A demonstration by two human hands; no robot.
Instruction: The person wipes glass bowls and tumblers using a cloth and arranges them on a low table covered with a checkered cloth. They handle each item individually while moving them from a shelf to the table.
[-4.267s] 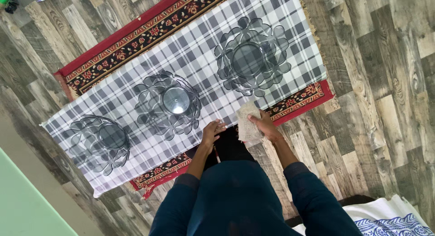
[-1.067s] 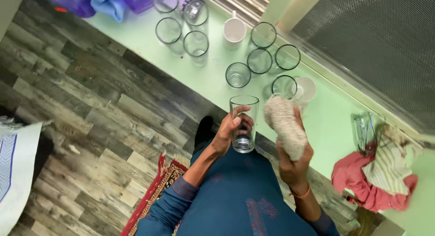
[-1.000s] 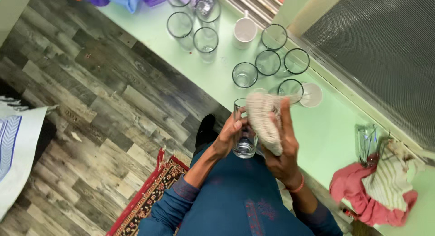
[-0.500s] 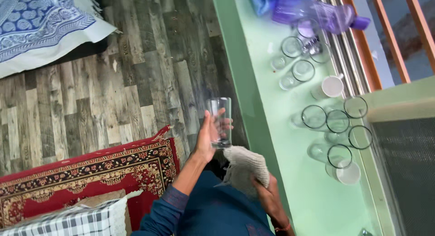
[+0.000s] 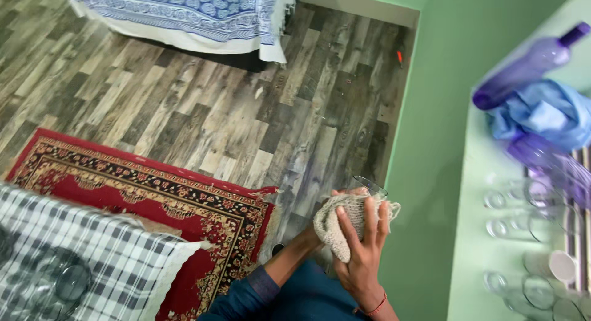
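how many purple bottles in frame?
2. One purple bottle lies on the green ledge at top right, above the blue cloth. The second lies just below that cloth, cut off by the frame edge. More may be out of view.

Soft even daylight, slight motion blur

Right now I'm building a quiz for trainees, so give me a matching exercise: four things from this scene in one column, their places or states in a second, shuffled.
Things:
1. drinking glass
2. purple bottle
3. red patterned rug
4. checked cloth

Places or states:
A. lying on its side on the green ledge
B. spread on the wooden floor
C. covering a surface at the lower left
D. wrapped in a beige rag, held by both hands

Pairs: 1-D, 2-A, 3-B, 4-C
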